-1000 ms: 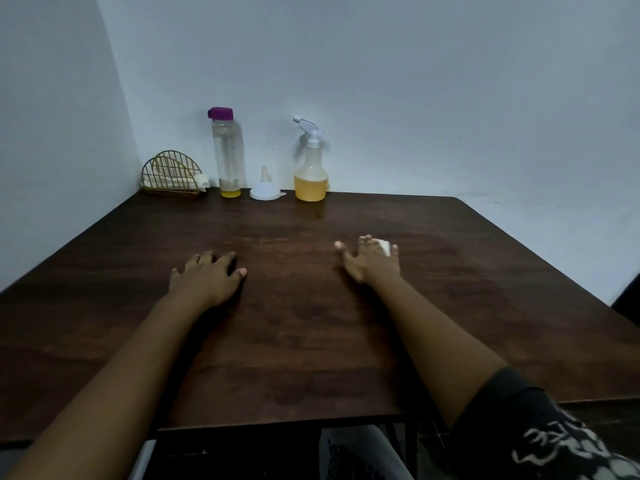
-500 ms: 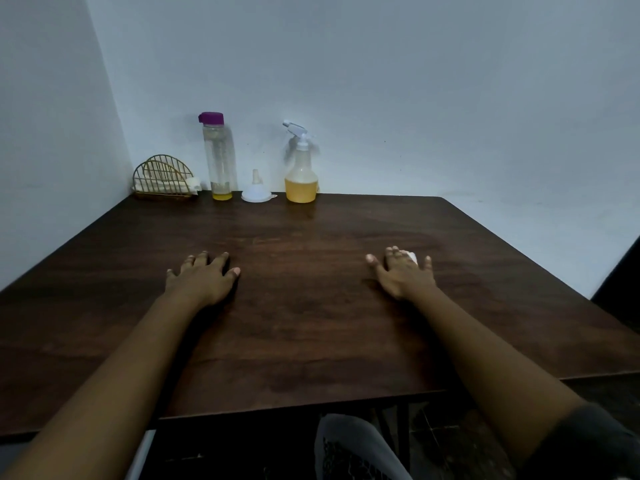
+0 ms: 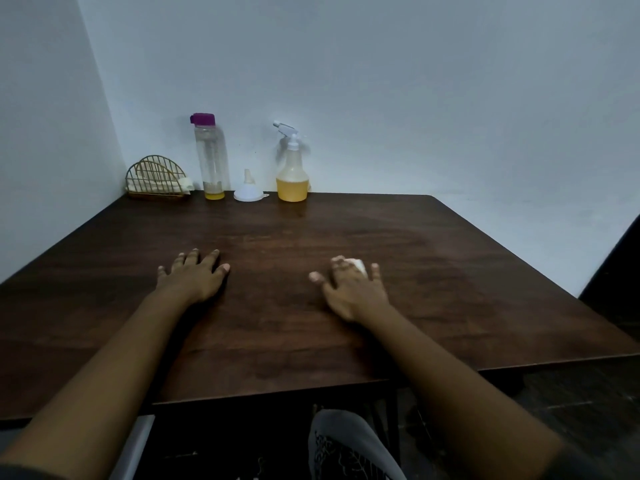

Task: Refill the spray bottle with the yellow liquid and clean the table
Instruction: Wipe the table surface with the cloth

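Pressing a white cloth (image 3: 358, 264) on the worktop (image 3: 450, 289), seemingly to wipe it, the right hand (image 3: 353, 294) is spreading straight fingers (image 3: 375, 271) over it, while the left hand (image 3: 194, 278) is lying open for support and the spray bottle (image 3: 292, 178) is standing at the wall.

- A small white thing (image 3: 357, 265) lies under the right hand (image 3: 353, 292). The fingers cover most of it and only one corner shows. I cannot tell if it is cloth or paper.
- The left arm (image 3: 114, 368) and the right arm (image 3: 450, 375) are cut off at the bottom edge.
- The table (image 3: 450, 278) runs out of the picture on the left and on the right.
- A pale thing (image 3: 185, 183) sits behind the wires of the wire holder (image 3: 156, 176). I cannot tell what it is.
- A grey knee (image 3: 343, 445) with a blurry print is cut off at the bottom.
- A dark shape (image 3: 620, 271) is cut off at the right edge.
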